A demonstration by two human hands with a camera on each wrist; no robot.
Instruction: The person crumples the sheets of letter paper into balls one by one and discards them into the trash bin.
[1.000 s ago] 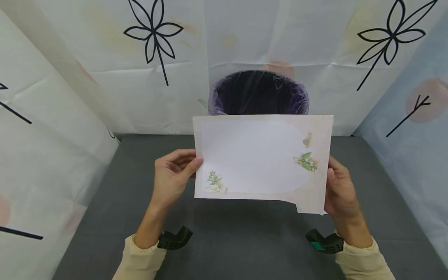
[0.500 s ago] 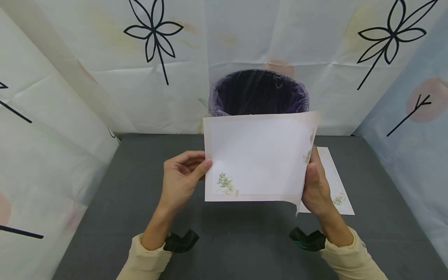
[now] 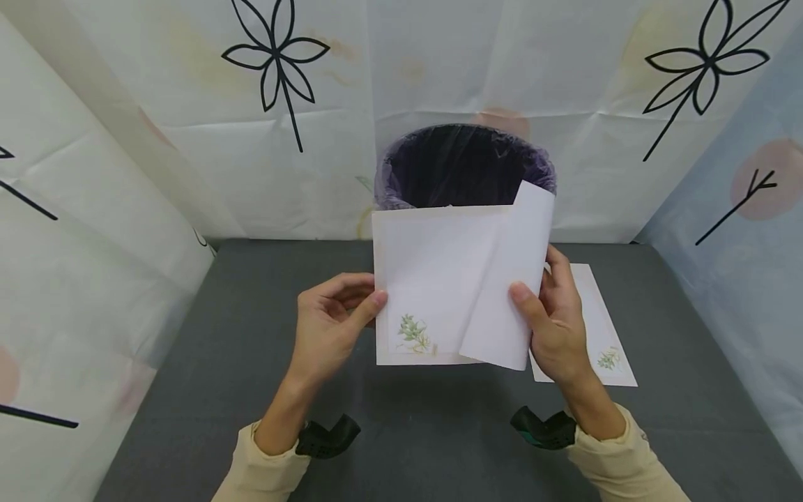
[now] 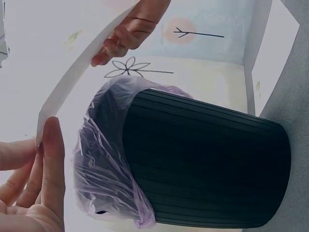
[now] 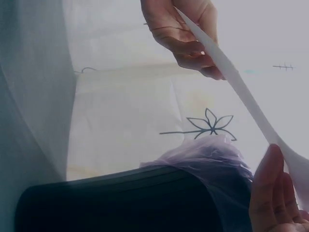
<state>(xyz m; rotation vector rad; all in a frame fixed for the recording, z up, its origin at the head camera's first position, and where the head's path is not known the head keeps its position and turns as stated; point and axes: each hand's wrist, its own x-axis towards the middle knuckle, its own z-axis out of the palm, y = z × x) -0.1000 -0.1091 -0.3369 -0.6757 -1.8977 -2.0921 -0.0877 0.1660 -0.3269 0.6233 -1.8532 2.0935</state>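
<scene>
Both hands hold up a sheet of paper (image 3: 426, 279) with a leafy print in its lower left corner. Its right part is folded forward, showing a plain white back. My left hand (image 3: 335, 314) pinches the left edge, thumb in front. Over on the right, my right hand (image 3: 558, 321) grips the folded part, thumb on the front and fingers behind. Seen from the left wrist, the sheet (image 4: 72, 79) bends between the two hands. On the right of the table lies a second printed sheet (image 3: 599, 331), partly hidden by the right hand.
Behind the held paper stands a dark ribbed trash bin (image 4: 207, 159) lined with a purple plastic bag (image 3: 395, 174). A dark grey table (image 3: 408, 439) lies under the hands. Printed cloth (image 3: 188, 90) hangs at the back and sides.
My right hand has moved left, folding the sheet's right part over to the front. My left hand has shifted slightly right. The second sheet has come into view on the table.
</scene>
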